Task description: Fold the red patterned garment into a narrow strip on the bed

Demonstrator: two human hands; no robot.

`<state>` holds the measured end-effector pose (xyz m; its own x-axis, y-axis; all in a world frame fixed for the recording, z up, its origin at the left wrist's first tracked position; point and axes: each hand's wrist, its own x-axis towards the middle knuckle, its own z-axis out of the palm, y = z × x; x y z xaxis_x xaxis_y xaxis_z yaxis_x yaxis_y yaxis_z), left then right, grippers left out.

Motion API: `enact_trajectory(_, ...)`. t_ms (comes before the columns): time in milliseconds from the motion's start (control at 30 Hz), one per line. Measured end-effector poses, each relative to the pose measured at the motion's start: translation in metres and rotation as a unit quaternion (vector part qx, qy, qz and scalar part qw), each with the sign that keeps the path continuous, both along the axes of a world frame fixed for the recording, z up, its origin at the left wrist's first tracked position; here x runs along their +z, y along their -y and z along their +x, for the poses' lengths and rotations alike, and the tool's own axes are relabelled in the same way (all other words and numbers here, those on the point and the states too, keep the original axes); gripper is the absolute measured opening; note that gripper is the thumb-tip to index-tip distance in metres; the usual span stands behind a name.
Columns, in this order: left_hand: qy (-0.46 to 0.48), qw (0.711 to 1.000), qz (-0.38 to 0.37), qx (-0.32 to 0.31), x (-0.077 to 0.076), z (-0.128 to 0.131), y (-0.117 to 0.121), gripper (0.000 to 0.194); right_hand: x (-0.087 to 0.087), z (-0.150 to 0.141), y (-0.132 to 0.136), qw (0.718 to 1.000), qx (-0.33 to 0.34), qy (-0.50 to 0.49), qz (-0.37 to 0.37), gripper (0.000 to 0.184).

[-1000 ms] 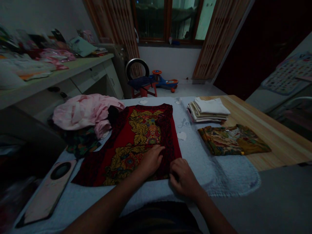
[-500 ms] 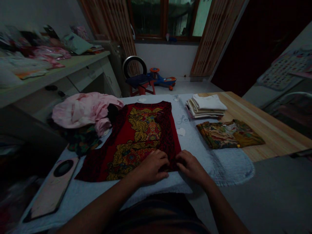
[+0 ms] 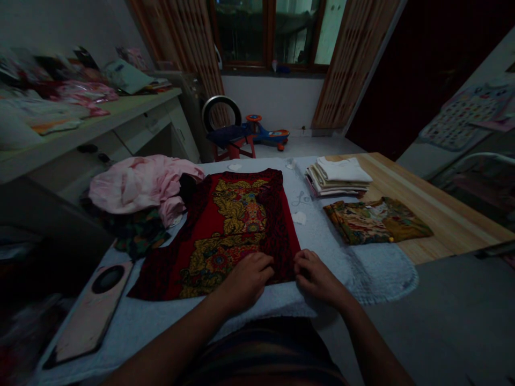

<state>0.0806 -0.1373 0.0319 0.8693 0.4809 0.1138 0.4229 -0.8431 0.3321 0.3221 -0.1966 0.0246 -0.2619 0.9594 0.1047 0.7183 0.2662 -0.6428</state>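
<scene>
A red garment with yellow and floral patterning and dark mottled sides lies spread on a pale blue cloth. My left hand rests on its near part, fingers curled together against the fabric; the thumb is mostly hidden. At the near right corner, my right hand pinches the garment's edge between thumb and fingers. To the right lies a folded brown-green patterned garment. Behind it sits a stack of folded light clothes, white on top.
A heap of pink clothing and a dark camouflage-like cloth lie at the left. Near the front left edge is a pinkish phone with a large round camera. A cluttered counter stands left; a stool is beyond the table.
My left hand has shifted slightly left and its fingers have drawn closer together. My right hand stays at the garment's near right corner. The view has shifted a little.
</scene>
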Motion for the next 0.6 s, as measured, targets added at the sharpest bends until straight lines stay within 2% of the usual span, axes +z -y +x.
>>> enact_trajectory(100, -0.034, 0.999, 0.017, -0.013, 0.0, 0.0, 0.001, 0.017, 0.0, 0.0, 0.001, 1.0, 0.0, -0.007, 0.012, 0.017)
enact_trajectory(300, -0.037, 0.999, 0.009, -0.009, 0.001, -0.005, 0.001, 0.02, -0.001, -0.002, 0.0, 1.0, -0.018, -0.02, 0.014, 0.016)
enact_trajectory(433, -0.009, 1.0, -0.01, -0.005, 0.002, -0.006, 0.003, 0.017, -0.001, -0.006, -0.008, 0.999, -0.047, 0.014, 0.007, 0.012)
enact_trajectory(500, 0.002, 1.0, -0.01, -0.003, 0.002, -0.005, 0.004, 0.016, 0.001, -0.012, -0.016, 0.995, -0.081, 0.052, 0.028, 0.011)
enact_trajectory(600, 0.008, 1.0, -0.01, -0.005, 0.003, -0.004, 0.006, 0.016, 0.0, -0.027, -0.029, 0.982, -0.117, 0.099, 0.107, 0.019)
